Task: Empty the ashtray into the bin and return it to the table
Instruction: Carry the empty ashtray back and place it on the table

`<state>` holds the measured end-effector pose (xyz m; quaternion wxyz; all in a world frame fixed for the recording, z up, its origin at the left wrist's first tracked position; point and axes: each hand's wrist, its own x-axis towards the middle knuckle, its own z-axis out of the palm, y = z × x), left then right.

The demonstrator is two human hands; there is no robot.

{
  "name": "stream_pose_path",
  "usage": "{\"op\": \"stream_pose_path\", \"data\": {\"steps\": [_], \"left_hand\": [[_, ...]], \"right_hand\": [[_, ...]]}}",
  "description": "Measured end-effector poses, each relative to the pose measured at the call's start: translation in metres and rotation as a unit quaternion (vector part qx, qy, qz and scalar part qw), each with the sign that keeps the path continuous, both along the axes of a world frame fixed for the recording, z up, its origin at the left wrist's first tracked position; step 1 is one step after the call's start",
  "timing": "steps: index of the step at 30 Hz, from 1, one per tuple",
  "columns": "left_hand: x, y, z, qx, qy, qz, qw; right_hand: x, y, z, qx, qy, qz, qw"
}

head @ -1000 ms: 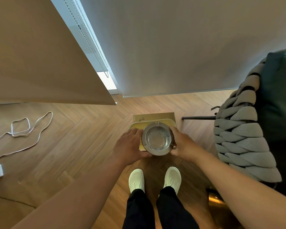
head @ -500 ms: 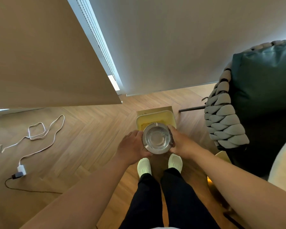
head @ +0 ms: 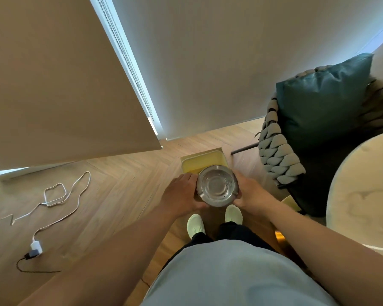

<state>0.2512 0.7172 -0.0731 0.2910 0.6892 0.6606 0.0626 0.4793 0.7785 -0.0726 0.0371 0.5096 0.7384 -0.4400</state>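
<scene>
I hold a round metal ashtray (head: 217,186) upright between both hands, its bowl facing up with a few ash specks on the right side. My left hand (head: 181,194) grips its left rim and my right hand (head: 249,192) grips its right rim. The yellow bin (head: 202,162) stands on the wooden floor just beyond and below the ashtray, partly hidden by it. The round pale table (head: 363,184) shows at the right edge.
A woven grey chair (head: 279,155) with a teal cushion (head: 323,100) stands right of the bin. A white cable (head: 60,195) and charger (head: 36,246) lie on the floor at left. A beige panel (head: 53,85) hangs upper left. My feet (head: 215,219) are below the ashtray.
The view has tilted up and back: the table edge and my shirt came into sight. The ashtray stays level in both hands above the near edge of the bin.
</scene>
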Motion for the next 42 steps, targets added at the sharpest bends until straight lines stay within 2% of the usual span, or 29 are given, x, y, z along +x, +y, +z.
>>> {"op": "stream_pose_path", "data": {"steps": [6, 14, 21, 28, 37, 42], "left_hand": [[0.016, -0.002, 0.000, -0.004, 0.008, -0.061, 0.998], [0.067, 0.003, 0.012, -0.015, -0.002, -0.185, 0.983], [0.143, -0.019, 0.013, 0.005, -0.006, -0.314, 0.949], [0.228, -0.091, 0.019, 0.003, -0.044, -0.411, 0.911], [0.292, -0.174, 0.025, -0.001, -0.031, -0.504, 0.863], [0.311, -0.199, 0.025, -0.002, -0.025, -0.529, 0.848]], "right_hand": [[0.021, -0.030, 0.005, 0.016, -0.001, -0.055, 0.998], [0.067, -0.090, 0.014, 0.032, -0.012, -0.182, 0.983], [0.128, -0.171, 0.028, 0.044, -0.021, -0.303, 0.952], [0.190, -0.288, 0.046, 0.054, -0.006, -0.411, 0.910], [0.224, -0.408, 0.047, 0.044, -0.020, -0.498, 0.866], [0.232, -0.445, 0.044, 0.039, -0.014, -0.522, 0.852]]}}
